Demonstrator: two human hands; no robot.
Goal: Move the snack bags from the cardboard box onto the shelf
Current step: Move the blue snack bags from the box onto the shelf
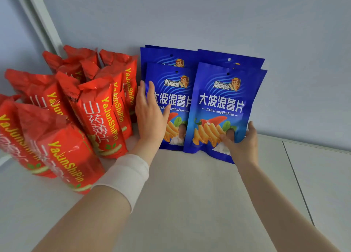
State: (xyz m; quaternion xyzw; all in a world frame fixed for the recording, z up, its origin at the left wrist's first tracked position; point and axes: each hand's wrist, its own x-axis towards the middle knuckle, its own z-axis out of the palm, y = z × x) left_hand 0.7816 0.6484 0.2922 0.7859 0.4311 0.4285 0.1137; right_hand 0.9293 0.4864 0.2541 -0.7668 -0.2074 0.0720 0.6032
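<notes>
On shelf (190,194), centre frame: front-right bag (220,107) upright, long axis vertical. The right hand (242,143) pinches its lower right corner, thumb in front; bag body rises up-left of those fingers (251,128). The left hand (150,117), fingers spread flat, presses front-left bag (171,92).

Your head-worn wide-angle camera, the only view, looked forward and down onto the shelf (199,198) from close by, slightly tilted, facing the pale back wall (209,20).

white shelf (199,204) carries red bags (102,122) beside blue bags (218,103).
</notes>
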